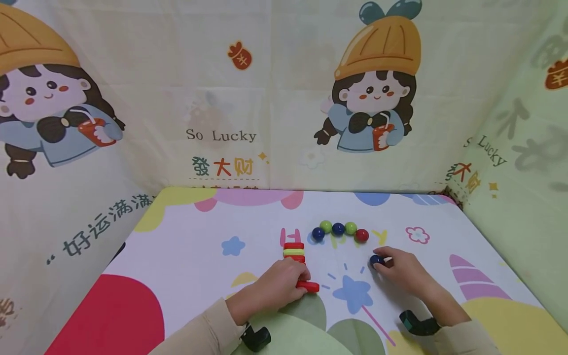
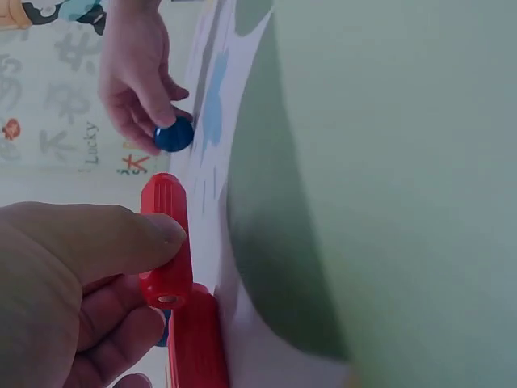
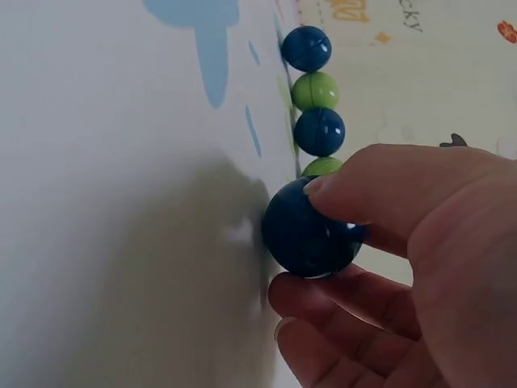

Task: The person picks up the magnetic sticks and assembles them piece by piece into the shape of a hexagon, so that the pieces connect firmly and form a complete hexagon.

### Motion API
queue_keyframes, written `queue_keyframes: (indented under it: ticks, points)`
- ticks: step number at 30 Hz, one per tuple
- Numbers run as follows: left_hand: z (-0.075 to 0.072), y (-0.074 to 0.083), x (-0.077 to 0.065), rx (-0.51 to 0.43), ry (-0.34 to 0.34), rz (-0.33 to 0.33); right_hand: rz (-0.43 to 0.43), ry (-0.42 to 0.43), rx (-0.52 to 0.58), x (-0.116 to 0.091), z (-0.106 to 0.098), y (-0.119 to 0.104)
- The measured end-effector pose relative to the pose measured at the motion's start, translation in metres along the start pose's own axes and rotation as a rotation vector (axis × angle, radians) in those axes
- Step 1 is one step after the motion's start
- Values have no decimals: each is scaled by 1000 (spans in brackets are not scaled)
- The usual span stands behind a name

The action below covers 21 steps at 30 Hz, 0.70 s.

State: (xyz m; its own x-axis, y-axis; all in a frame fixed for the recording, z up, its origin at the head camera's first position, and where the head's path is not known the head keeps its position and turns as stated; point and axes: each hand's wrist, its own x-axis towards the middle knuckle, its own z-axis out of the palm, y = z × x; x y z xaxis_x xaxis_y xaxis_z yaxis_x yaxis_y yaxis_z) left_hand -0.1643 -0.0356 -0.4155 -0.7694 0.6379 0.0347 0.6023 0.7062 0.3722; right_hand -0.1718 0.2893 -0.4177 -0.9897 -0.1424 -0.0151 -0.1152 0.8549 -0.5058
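My left hand pinches a short red plastic bar between thumb and fingers, with one end poking out to the right. Just beyond that hand lies a row of bars, red and yellow-green, partly hidden by the hand. Another red bar shows close below the held one in the left wrist view. My right hand holds a dark blue ball between thumb and fingertips, at or just above the tabletop; contact is hard to tell.
Behind the hands, several balls form a shallow arc: blue, green, blue, green and red. They stand on a patterned tabletop. Printed cloth hangs along the back and sides.
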Motion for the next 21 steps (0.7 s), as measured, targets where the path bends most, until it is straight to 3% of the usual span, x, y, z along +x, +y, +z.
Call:
queue_keyframes:
  ticks: [10, 15, 21]
  points:
    - [-1, 13, 35, -69, -14, -64, 34, -8, -29, -6, 4, -6]
    - [2, 20, 50, -119, -45, -102, 1, -50, -27, -7, 7, -14]
    - [9, 31, 67, -80, -58, -126, 3, -56, -38, -8, 11, -21]
